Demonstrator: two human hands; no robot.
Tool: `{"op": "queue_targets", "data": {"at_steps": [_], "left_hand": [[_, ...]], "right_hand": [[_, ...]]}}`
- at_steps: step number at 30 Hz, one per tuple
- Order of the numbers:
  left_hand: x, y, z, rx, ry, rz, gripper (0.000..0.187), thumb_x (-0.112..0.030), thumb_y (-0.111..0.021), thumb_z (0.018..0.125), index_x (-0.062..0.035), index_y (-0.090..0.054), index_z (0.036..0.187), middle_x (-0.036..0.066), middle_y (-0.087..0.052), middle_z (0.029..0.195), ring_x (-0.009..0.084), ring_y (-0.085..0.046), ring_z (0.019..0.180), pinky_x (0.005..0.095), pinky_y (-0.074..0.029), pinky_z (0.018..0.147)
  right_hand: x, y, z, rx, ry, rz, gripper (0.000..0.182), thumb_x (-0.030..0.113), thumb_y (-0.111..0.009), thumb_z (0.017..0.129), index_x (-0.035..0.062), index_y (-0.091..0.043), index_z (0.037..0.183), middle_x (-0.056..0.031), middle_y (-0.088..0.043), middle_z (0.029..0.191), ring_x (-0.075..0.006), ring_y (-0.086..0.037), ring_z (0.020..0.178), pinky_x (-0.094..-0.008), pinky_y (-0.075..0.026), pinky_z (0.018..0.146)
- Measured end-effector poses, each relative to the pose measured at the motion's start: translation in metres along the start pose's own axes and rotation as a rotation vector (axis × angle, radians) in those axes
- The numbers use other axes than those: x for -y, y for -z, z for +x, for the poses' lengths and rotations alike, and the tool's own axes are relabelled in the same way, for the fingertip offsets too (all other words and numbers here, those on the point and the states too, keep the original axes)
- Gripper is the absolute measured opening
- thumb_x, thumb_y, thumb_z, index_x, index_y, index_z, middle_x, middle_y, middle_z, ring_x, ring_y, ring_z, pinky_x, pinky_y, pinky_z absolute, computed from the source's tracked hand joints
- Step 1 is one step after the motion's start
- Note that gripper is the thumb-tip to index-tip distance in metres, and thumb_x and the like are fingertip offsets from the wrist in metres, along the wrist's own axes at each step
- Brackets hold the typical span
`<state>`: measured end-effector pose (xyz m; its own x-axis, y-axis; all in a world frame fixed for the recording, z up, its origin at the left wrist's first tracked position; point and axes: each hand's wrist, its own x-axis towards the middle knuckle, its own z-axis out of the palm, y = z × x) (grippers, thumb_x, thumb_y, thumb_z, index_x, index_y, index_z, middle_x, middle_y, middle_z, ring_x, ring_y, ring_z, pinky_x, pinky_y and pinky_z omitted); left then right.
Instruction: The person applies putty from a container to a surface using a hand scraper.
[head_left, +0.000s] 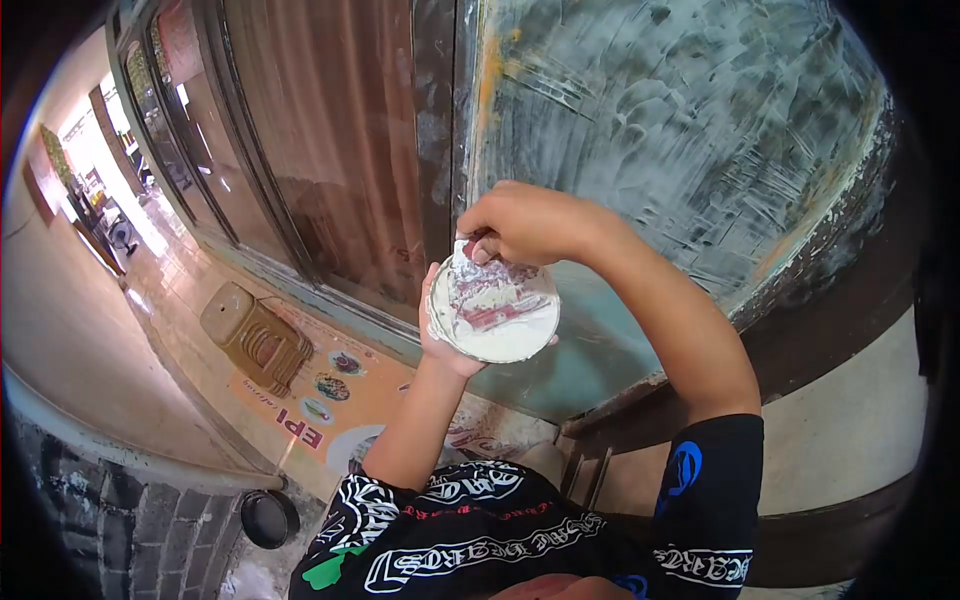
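My left hand is wrapped around a round tub from below and from the left side. White paste fills the tub and coats its rim. With its fingers closed, my right hand grips a dark red putty spreader smeared with the paste. The spreader's blade lies over the tub's mouth, against the paste. Beyond the hands stands a grey-green panel covered in whitish streaks, with orange-brown patches along its edges.
Left of the panel is a dark-framed window with a brown curtain behind it. A brown plastic stool stands on an orange printed banner. A black round pan rests by a grey block wall.
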<state>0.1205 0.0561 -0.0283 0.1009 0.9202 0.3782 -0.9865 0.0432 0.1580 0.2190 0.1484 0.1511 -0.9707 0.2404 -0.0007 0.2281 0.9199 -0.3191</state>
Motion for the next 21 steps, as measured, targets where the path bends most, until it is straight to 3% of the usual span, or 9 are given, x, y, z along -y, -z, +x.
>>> {"op": "queue_targets", "data": {"at_steps": [2, 4, 5, 9, 17, 18, 20, 21], "left_hand": [[-0.004, 0.007, 0.002, -0.075, 0.005, 0.03, 0.067, -0.057, -0.041, 0.1, -0.0182, -0.038, 0.153, 0.019, -0.038, 0.156, 0.0576, -0.038, 0.136, 0.0901, -0.027, 0.094], [-0.004, 0.006, 0.005, -0.068, 0.01, 0.003, 0.075, -0.064, -0.035, 0.098, -0.0133, -0.039, 0.153, 0.021, -0.042, 0.154, 0.0503, -0.044, 0.136, 0.0785, -0.034, 0.104], [-0.004, 0.004, 0.009, 0.031, 0.054, -0.036, 0.077, -0.066, -0.037, 0.097, -0.0135, -0.04, 0.154, 0.021, -0.041, 0.155, 0.0513, -0.043, 0.136, 0.0802, -0.032, 0.104], [-0.001, -0.004, 0.023, 0.027, 0.087, -0.081, 0.08, -0.068, -0.039, 0.095, -0.0138, -0.039, 0.154, 0.02, -0.042, 0.154, 0.0514, -0.042, 0.136, 0.0841, -0.028, 0.102], [0.014, -0.028, 0.051, 0.139, 0.12, -0.152, 0.08, -0.067, -0.039, 0.095, -0.0117, -0.041, 0.152, 0.021, -0.044, 0.152, 0.0521, -0.041, 0.137, 0.0864, -0.026, 0.102], [0.015, -0.034, 0.057, -0.015, 0.117, -0.158, 0.08, -0.067, -0.039, 0.095, -0.0116, -0.04, 0.152, 0.02, -0.044, 0.153, 0.0523, -0.042, 0.137, 0.0868, -0.028, 0.1], [0.021, -0.044, 0.065, 0.164, 0.142, -0.044, 0.08, -0.065, -0.041, 0.095, -0.0146, -0.033, 0.157, 0.018, -0.034, 0.16, 0.0527, -0.033, 0.142, 0.0897, -0.02, 0.101], [0.024, -0.054, 0.07, 0.262, 0.181, -0.05, 0.079, -0.063, -0.041, 0.096, -0.0119, -0.034, 0.156, 0.02, -0.035, 0.159, 0.0522, -0.034, 0.142, 0.0902, -0.019, 0.1]], "right_hand": [[-0.004, 0.007, -0.001, -0.008, 0.024, -0.013, 0.018, 0.015, -0.073, 0.087, -0.001, -0.067, 0.095, -0.0199, -0.068, 0.084, -0.0393, -0.063, 0.079, -0.046, -0.047, 0.072], [0.002, 0.022, -0.008, 0.035, -0.08, 0.039, 0.019, 0.015, -0.073, 0.087, -0.0008, -0.067, 0.096, -0.0182, -0.069, 0.084, -0.0352, -0.063, 0.077, -0.0437, -0.047, 0.072], [0.001, 0.027, -0.01, -0.005, -0.066, 0.044, 0.02, 0.015, -0.073, 0.087, -0.0004, -0.068, 0.098, -0.0162, -0.069, 0.083, -0.0309, -0.062, 0.076, -0.0423, -0.048, 0.072], [0.007, 0.052, -0.025, -0.141, -0.031, -0.013, 0.019, 0.016, -0.073, 0.088, 0.0008, -0.068, 0.098, -0.0149, -0.069, 0.083, -0.0294, -0.062, 0.076, -0.0414, -0.048, 0.072], [0.028, 0.089, -0.064, -0.353, -0.059, -0.146, 0.018, 0.016, -0.072, 0.089, 0.0019, -0.068, 0.099, -0.0174, -0.069, 0.085, -0.0347, -0.062, 0.078, -0.0429, -0.048, 0.072], [0.028, 0.092, -0.068, -0.373, -0.095, -0.165, 0.018, 0.016, -0.072, 0.089, 0.0019, -0.068, 0.099, -0.0174, -0.069, 0.085, -0.0347, -0.062, 0.078, -0.0429, -0.048, 0.072], [0.037, 0.098, -0.08, -0.381, -0.113, -0.216, 0.018, 0.016, -0.072, 0.089, 0.0013, -0.068, 0.099, -0.018, -0.069, 0.085, -0.0362, -0.062, 0.079, -0.0439, -0.048, 0.073], [0.041, 0.103, -0.084, -0.391, -0.139, -0.224, 0.018, 0.016, -0.072, 0.089, 0.0009, -0.067, 0.098, -0.0181, -0.069, 0.085, -0.0367, -0.062, 0.079, -0.044, -0.048, 0.073]]}}
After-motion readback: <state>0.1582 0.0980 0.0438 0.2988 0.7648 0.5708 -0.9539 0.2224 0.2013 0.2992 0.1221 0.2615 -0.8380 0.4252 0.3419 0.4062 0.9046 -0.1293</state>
